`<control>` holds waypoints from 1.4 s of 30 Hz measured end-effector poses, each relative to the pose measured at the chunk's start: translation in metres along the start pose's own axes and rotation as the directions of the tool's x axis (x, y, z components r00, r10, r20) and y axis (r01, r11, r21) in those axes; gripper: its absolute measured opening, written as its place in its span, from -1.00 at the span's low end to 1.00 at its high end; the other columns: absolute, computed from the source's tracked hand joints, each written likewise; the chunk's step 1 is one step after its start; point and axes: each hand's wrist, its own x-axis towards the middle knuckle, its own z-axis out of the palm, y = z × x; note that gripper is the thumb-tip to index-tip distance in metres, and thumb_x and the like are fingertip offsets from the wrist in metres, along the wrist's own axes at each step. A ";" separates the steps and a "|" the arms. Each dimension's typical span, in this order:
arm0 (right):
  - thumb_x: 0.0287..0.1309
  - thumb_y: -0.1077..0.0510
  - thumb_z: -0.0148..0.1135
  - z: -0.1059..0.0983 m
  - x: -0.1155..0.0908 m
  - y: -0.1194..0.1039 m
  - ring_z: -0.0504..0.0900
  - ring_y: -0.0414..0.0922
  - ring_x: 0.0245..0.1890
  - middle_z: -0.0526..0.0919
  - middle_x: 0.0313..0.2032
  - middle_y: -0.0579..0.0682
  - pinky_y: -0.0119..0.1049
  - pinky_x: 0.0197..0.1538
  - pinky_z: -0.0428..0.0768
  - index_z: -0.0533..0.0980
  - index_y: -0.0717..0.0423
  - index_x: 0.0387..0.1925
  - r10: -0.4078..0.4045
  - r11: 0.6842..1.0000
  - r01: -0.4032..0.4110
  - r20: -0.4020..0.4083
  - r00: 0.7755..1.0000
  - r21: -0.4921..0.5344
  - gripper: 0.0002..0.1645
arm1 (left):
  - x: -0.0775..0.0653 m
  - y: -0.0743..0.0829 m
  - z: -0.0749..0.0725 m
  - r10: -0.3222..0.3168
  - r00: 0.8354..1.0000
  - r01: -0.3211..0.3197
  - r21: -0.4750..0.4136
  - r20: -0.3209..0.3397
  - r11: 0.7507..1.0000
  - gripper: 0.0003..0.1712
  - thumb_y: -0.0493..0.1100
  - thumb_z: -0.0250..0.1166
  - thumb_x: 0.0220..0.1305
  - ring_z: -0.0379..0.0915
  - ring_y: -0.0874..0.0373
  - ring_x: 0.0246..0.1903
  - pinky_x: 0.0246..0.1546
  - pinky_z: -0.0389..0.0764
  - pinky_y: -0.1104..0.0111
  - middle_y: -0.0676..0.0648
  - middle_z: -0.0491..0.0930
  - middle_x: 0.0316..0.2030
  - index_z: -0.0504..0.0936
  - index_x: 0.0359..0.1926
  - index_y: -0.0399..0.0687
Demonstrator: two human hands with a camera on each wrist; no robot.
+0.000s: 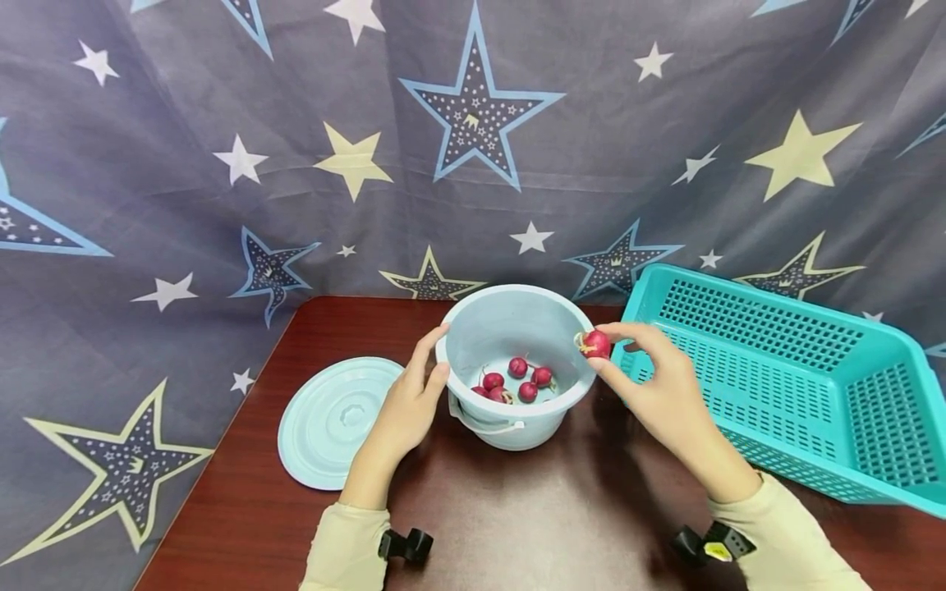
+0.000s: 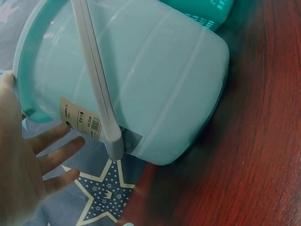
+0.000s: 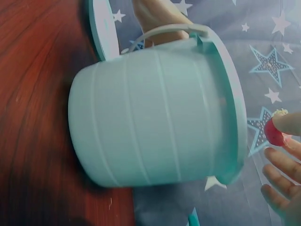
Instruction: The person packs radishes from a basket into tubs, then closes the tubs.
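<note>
A pale blue bucket (image 1: 515, 300) stands upright on the dark red-brown table, with several small radishes (image 1: 528, 391) at its bottom. My left hand (image 1: 415, 402) touches the left side of the bucket's rim with thumb and index finger. Its other fingers spread straight beside the bucket in the left wrist view. Between thumb and fingertips, my right hand (image 1: 661, 377) pinches a radish (image 1: 595, 344) at the right rim, its pale stem end pointing left. The right wrist view shows this radish (image 3: 273, 133) level with the bucket's mouth, apart from the rim.
On the left lies a round pale blue lid (image 1: 336, 423). A large turquoise plastic basket (image 1: 820, 386) with perforated walls stands at the right. The bucket's handle (image 1: 488, 427) hangs down at its front. Behind the table hangs a grey star-patterned cloth (image 1: 576, 156).
</note>
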 end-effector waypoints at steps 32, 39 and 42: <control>0.03 0.32 0.47 0.034 -0.005 -0.013 0.51 -0.06 0.07 0.66 -0.02 -0.05 -0.36 0.18 0.38 0.62 0.08 0.04 -0.092 0.994 0.089 0.043 0.995 0.065 -0.53 | 0.001 -0.002 -0.004 0.059 0.998 -0.059 0.024 -0.018 0.998 -0.41 0.18 -0.11 0.56 0.08 0.04 0.42 0.29 0.18 -0.17 0.15 0.15 0.47 0.06 0.53 0.48; 0.06 0.39 0.41 0.040 -0.014 -0.029 0.54 -0.06 0.05 0.67 -0.04 -0.02 -0.38 0.14 0.39 0.63 0.15 0.00 -0.116 0.976 0.117 -0.015 0.993 0.185 -0.58 | -0.003 -0.006 -0.012 0.108 0.992 -0.112 -0.053 -0.066 0.992 -0.40 0.10 -0.04 0.55 0.02 0.12 0.42 0.34 0.11 -0.07 0.13 0.18 0.45 0.11 0.53 0.36; 0.07 0.39 0.38 0.045 -0.016 -0.036 0.55 -0.07 0.05 0.67 -0.04 -0.02 -0.38 0.12 0.42 0.64 0.14 -0.01 -0.143 0.959 0.149 -0.043 0.989 0.240 -0.60 | -0.004 -0.006 -0.019 0.112 0.991 -0.116 -0.065 -0.073 0.991 -0.41 0.07 -0.03 0.55 0.03 0.11 0.42 0.34 0.12 -0.05 0.09 0.18 0.45 0.12 0.52 0.34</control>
